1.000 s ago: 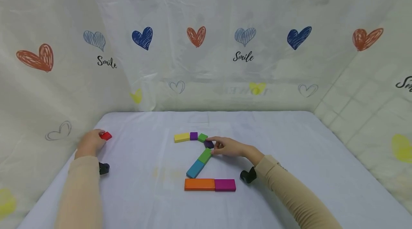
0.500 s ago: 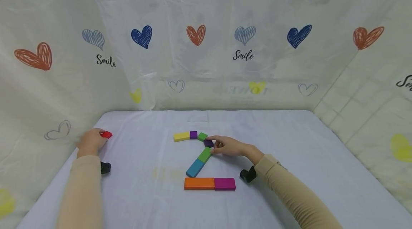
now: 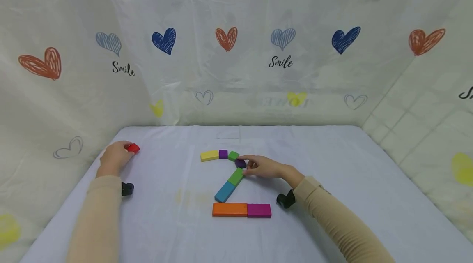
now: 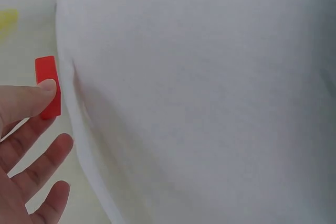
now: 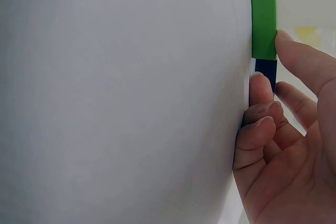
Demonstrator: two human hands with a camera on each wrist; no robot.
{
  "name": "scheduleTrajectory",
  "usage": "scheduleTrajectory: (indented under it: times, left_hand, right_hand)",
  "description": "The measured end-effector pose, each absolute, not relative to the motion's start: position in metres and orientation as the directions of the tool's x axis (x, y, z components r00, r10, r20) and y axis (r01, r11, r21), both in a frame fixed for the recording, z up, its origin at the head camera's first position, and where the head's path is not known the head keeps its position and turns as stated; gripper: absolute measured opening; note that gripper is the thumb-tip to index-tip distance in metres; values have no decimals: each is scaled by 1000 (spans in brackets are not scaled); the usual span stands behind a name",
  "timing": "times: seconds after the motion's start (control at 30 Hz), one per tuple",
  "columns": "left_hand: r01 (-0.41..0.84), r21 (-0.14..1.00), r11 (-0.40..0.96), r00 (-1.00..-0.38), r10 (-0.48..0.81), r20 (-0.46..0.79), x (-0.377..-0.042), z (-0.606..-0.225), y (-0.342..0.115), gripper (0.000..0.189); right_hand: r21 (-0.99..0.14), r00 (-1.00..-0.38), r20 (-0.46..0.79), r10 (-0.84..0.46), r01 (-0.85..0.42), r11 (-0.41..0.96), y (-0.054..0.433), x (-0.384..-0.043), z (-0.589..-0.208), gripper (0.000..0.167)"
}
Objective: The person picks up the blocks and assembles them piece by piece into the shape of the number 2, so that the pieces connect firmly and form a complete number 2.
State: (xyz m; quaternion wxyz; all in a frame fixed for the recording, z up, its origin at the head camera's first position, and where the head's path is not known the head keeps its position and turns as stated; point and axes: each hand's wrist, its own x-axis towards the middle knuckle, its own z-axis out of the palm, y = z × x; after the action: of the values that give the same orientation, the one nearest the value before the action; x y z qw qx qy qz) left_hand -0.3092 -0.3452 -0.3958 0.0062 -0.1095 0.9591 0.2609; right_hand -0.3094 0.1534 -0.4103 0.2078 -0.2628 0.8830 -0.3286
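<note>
My left hand (image 3: 115, 157) pinches a red block (image 3: 134, 148) between thumb and forefinger near the table's left edge. In the left wrist view the red block (image 4: 48, 87) stands out past the thumb, with the other fingers spread below. My right hand (image 3: 267, 167) is at the bend of a row of blocks, its fingers around the dark purple block (image 3: 240, 164). Its thumb touches the long green block (image 3: 235, 176); in the right wrist view the curled fingers (image 5: 261, 87) rest by the dark purple block (image 5: 266, 72). A small green block (image 3: 233, 155) lies just beyond the forefinger.
A yellow block (image 3: 209, 155) and a purple block (image 3: 223, 154) continue the row leftward. A blue block (image 3: 225, 192) follows the long green one downward. Nearer lie an orange block (image 3: 229, 209) and a magenta block (image 3: 259, 210), end to end on the white cloth (image 3: 166, 230).
My left hand has moved to the right and slightly farther away, carrying the red block. The right hand and the row of blocks have stayed in place.
</note>
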Motion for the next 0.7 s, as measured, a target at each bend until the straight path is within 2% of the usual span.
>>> scheduleTrajectory:
  times: [0.3, 0.7]
  left_hand:
    - [-207, 536, 819, -978, -191, -86, -316, -392, -336, 54]
    - [-97, 560, 823, -995, -97, -31, -320, -385, -311, 53]
  right_hand:
    - [-694, -772, -188, -608, -334, 638, 153, -309, -410, 58]
    - [-700, -772, -185, -608, -331, 633, 154, -313, -414, 59]
